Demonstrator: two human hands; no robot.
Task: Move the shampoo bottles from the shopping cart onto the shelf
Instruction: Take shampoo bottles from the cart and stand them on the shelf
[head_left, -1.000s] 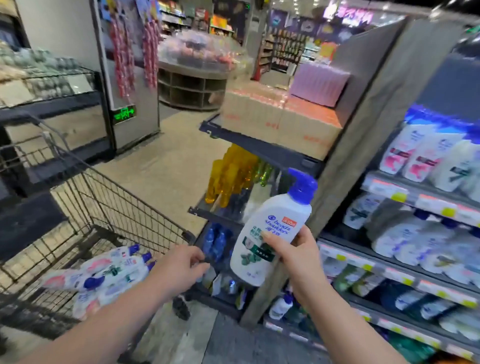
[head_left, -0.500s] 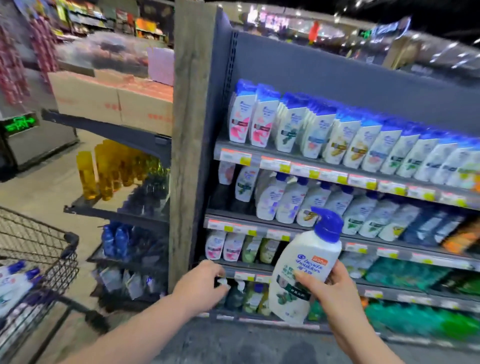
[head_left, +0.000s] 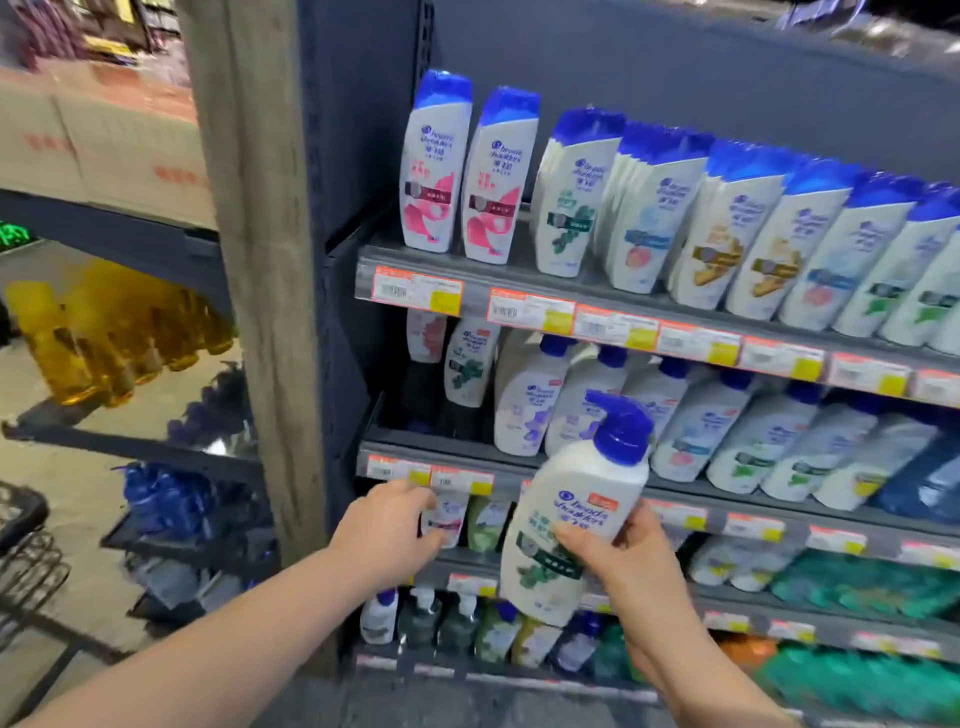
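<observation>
A: What place is this?
B: A supermarket aisle: tiered shelving (head_left: 387, 248) packed with Head & Shoulders shampoo bottles (head_left: 435, 171), price tags (head_left: 530, 306) along every shelf edge, a wire shopping cart (head_left: 26, 561) at left.

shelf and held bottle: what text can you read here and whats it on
"head & shoulders": held bottle, in the right hand.
"head & shoulders": pink-label bottles, top shelf.
Chinese print on the labels: too small to read.
Price tags: blurred, unreadable.
Green sign and box print: blurred.
</observation>
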